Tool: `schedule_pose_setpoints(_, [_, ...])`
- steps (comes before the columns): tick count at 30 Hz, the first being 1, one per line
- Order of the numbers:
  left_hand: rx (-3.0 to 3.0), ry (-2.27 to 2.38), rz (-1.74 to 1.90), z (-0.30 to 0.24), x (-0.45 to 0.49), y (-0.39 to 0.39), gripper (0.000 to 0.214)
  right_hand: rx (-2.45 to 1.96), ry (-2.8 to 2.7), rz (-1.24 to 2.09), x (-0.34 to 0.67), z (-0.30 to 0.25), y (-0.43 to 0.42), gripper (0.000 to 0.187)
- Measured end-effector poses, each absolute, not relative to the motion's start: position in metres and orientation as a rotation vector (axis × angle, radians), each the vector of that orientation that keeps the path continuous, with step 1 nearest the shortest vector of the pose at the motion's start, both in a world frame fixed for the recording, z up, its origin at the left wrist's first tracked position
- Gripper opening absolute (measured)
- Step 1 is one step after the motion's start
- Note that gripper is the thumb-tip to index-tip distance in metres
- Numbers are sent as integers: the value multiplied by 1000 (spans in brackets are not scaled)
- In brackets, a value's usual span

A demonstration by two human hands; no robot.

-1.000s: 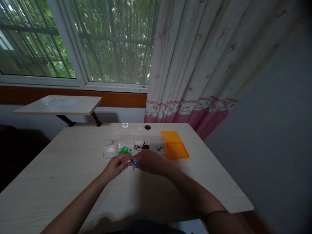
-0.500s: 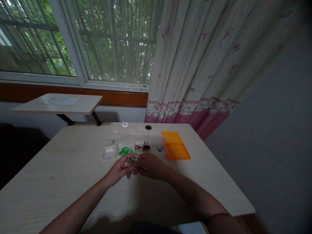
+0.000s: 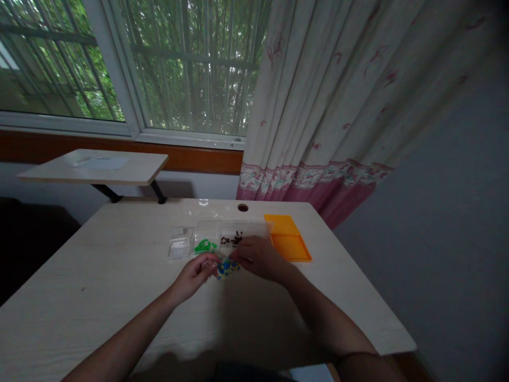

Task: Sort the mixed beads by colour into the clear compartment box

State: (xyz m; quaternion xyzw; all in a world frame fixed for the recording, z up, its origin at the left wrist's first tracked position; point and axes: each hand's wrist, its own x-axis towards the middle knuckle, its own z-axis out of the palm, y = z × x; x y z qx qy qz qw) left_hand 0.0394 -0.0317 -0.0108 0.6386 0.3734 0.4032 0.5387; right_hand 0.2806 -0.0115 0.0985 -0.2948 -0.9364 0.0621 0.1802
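Observation:
A small heap of blue and yellow pieces [image 3: 226,269] lies on the table between my hands. My left hand [image 3: 196,275] is at the heap's left edge, thumb and fingertips closed together; anything pinched there is too small to make out. On the other side my right hand [image 3: 260,258] reaches over the heap's upper right edge with its fingers bent and closed, their tips partly hidden. Just beyond are green pieces [image 3: 205,245] in a clear compartment and dark brown pieces [image 3: 237,238] in the compartment beside it. My right hand covers the compartment to the right.
An open orange case [image 3: 292,248] lies right of the clear boxes. A small clear box [image 3: 180,247] stands at their left. Farther back are a cable hole [image 3: 242,208] in the table [image 3: 119,276] and a raised shelf [image 3: 139,172] at the left.
My hands have moved apart: the right one went up and to the right, the left slightly left. The blue and yellow heap now shows between them, and the blue pieces at the right are covered.

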Motion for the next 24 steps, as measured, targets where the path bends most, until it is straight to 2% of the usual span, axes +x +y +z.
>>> schedule_pose_setpoints(4, [1896, 1134, 938, -11, 30, -28, 33, -1130, -2671, 60, 303, 113, 0, 16])
schedule_pose_setpoints(10, [2270, 1160, 800, -8, 22, -26, 27, -1615, -2646, -42, 327, 107, 21, 20])
schedule_pose_setpoints(16, [2320, 1198, 749, -5, 18, -21, 24, -1782, -2653, 16, 339, 95, 32, 22])
schedule_pose_setpoints(24, [2350, 1216, 659, -5, 7, -16, 24, -1768, -2640, 9, 340, 87, 35, 24])
